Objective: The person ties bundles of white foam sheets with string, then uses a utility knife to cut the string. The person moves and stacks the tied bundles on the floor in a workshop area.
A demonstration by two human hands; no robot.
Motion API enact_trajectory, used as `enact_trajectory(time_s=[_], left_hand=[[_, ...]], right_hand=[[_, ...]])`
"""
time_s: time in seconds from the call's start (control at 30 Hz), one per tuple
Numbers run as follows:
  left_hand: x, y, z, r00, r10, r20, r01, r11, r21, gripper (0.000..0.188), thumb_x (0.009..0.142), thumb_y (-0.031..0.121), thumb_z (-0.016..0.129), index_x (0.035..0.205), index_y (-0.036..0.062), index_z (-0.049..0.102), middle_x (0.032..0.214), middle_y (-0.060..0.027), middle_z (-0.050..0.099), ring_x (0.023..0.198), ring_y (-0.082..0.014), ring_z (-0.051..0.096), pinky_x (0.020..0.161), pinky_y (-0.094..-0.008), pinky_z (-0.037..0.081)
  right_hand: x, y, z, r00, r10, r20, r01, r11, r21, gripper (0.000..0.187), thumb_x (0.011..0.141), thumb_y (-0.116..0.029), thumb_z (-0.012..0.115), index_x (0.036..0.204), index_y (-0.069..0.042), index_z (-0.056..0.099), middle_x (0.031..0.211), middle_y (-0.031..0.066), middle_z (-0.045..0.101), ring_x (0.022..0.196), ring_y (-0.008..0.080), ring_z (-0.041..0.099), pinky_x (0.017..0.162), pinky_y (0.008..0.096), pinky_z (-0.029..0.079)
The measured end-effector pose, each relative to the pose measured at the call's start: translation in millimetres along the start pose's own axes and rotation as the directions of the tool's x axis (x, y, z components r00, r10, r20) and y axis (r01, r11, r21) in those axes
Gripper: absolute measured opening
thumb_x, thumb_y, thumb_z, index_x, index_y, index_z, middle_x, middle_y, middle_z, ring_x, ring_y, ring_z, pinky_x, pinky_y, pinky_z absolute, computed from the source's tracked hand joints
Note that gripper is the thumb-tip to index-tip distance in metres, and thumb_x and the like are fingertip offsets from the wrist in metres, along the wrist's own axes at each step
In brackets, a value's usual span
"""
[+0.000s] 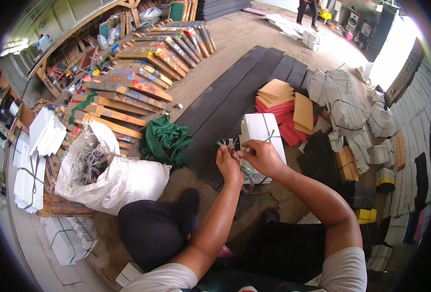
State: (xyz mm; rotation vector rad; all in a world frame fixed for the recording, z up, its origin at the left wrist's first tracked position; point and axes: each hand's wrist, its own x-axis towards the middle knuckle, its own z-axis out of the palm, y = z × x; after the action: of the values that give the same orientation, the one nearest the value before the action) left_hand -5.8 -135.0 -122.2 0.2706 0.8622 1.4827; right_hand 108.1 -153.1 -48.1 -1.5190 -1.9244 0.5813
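My left hand (229,167) is closed round a bunch of thin green and grey-brown strips (233,144), whose cut ends stick up above the fingers. Close against it, my right hand (265,158) has its thumb and forefinger bent together at the side of the bunch; the exact strip between them is too small to make out. Loose lengths hang below the hands. Just beyond them stands a stack of white sheets (259,125) with a dark strip tied round it, partly hidden by my right hand.
Left lies a white sack (123,187) of tangled strips, beside green cloth (165,141) and rows of paint-marked wooden frames (128,95). Black sheets (225,92) cover the floor ahead. Red sheets (288,127) and tied white bundles (344,107) lie right. A person (309,10) stands far off.
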Motion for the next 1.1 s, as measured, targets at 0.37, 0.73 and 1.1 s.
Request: enact_trajectory(time_s=[0.37, 0.73, 1.1], left_hand=[[-8.8, -39.4, 4.4, 0.967, 0.075, 0.243, -0.117, 0.979, 0.166, 0.033, 0.114, 0.025, 0.042, 0.088, 0.0097, 0.056, 0.069, 0.0067, 0.042, 0.057, -0.0024, 0.035, 0.050, -0.0249, 0.027], [-14.2, -27.9, 4.1, 0.912, -0.150, 0.382, 0.081, 0.978, 0.191, 0.036, 0.113, 0.027, 0.043, 0.085, 0.0091, 0.055, 0.069, 0.0090, 0.041, 0.056, -0.0012, 0.032, 0.049, -0.0224, 0.025], [-10.3, -20.4, 6.8, 0.846, -0.313, 0.431, 0.171, 0.926, 0.336, 0.032, 0.113, 0.032, 0.047, 0.089, 0.0141, 0.057, 0.066, 0.0119, 0.035, 0.052, 0.0004, 0.027, 0.046, -0.0208, 0.020]], right_hand=[[8.0, 10.8, -14.7, 0.986, 0.164, -0.010, -0.162, 0.981, 0.103, 0.021, 0.089, -0.015, 0.077, 0.095, 0.005, 0.077, 0.083, 0.0194, 0.075, 0.074, 0.0254, 0.075, 0.071, 0.0361, 0.057], [16.8, 59.2, -21.9, 0.980, 0.164, 0.111, -0.189, 0.945, 0.267, 0.024, 0.090, -0.017, 0.081, 0.103, 0.003, 0.078, 0.076, 0.0072, 0.073, 0.065, 0.0113, 0.062, 0.065, 0.0299, 0.052], [9.7, 84.8, -18.6, 0.935, 0.226, 0.274, -0.347, 0.746, 0.569, 0.027, 0.092, -0.024, 0.079, 0.095, 0.002, 0.075, 0.073, 0.0038, 0.067, 0.054, 0.0061, 0.049, 0.050, 0.0266, 0.041]])
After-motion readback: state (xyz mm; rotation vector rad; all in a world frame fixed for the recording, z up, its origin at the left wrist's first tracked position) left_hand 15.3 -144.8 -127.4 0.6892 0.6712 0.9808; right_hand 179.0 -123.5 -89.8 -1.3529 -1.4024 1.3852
